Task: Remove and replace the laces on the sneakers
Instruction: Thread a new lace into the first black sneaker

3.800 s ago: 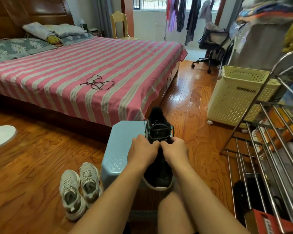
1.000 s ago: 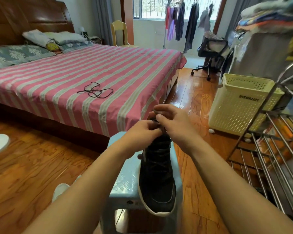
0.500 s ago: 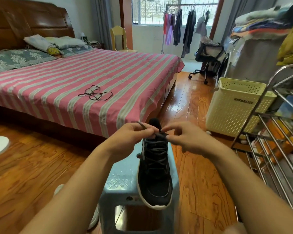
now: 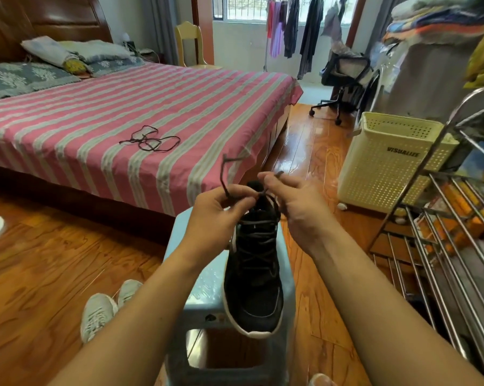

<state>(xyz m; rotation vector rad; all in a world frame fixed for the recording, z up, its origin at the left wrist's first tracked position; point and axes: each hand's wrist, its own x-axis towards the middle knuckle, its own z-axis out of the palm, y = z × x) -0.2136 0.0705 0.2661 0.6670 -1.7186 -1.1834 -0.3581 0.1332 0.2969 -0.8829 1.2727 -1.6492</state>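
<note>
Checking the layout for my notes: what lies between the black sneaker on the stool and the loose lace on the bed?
In the head view, the left hand pinching a lace end, then bare striped bedspread, lie between black sneaker and loose lace.

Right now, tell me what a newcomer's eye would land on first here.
First, the two hands, left and right, pinching the lace ends above a black sneaker on a pale blue stool. Behind, a loose black lace lies on the pink striped bed.
</note>
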